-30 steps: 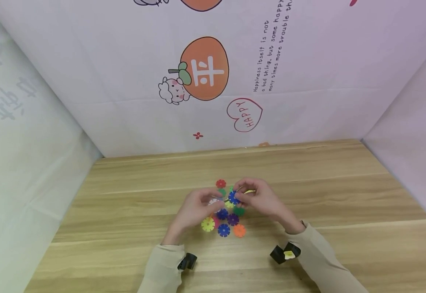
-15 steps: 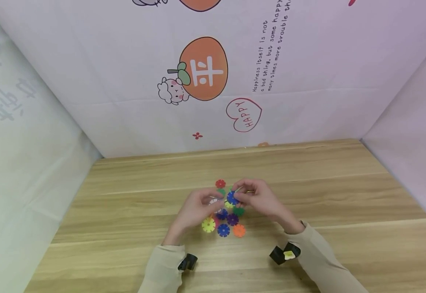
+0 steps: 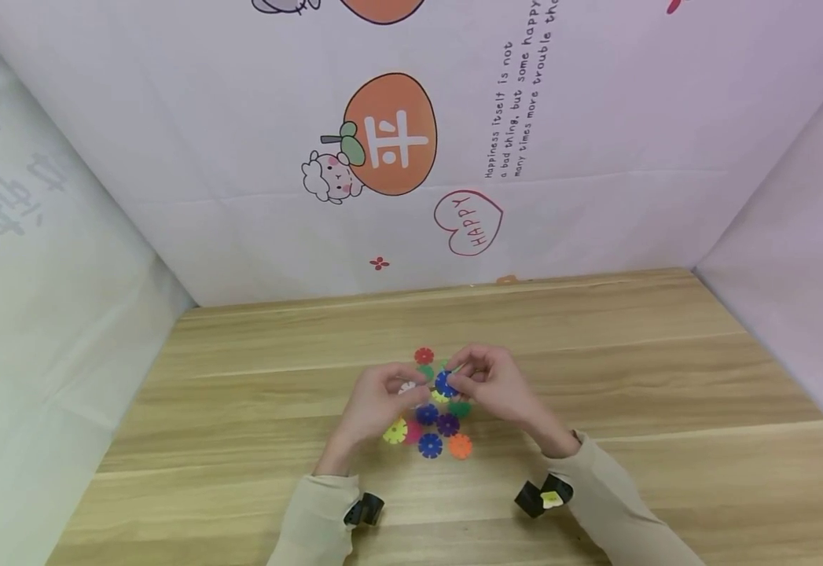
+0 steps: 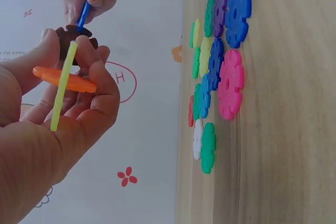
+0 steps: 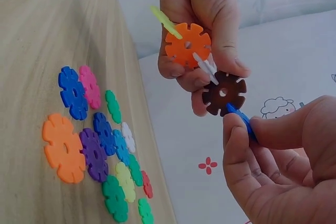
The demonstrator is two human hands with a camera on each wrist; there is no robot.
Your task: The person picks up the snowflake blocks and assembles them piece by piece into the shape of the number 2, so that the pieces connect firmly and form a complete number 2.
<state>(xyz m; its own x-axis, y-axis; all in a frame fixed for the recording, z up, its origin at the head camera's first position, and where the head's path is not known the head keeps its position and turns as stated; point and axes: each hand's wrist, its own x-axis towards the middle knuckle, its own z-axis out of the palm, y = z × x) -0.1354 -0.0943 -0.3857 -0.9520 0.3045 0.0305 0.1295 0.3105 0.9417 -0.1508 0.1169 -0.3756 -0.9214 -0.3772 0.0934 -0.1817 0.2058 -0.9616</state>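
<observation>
The left hand (image 3: 376, 405) curls its fingers and thumb round a short chain of notched discs, held up above the bench (image 3: 255, 440). The chain runs from a yellow disc (image 5: 165, 22) through an orange disc (image 5: 180, 52) and a white disc (image 5: 206, 68) to a brown disc (image 5: 234, 98) at its outer end. The right hand (image 3: 499, 385) pinches a blue disc (image 5: 242, 121) between thumb and finger, its edge meeting the brown disc's rim (whether it sits fully in a notch I cannot tell).

Below the hands, loose discs lie grouped near the middle of the bench, some overlapping in the head view. A red disc (image 3: 424, 356) is farthest back; a loose orange disc (image 3: 460, 446) and a dark blue disc (image 3: 430, 446) lie nearest the person.

Wood stretches well out on both sides of the hands, and a broad strip separates the red disc from the far edge, which meets a printed cloth (image 3: 255, 236). The sleeves (image 3: 315, 519) reach in over the near part, with bare wood between them.
</observation>
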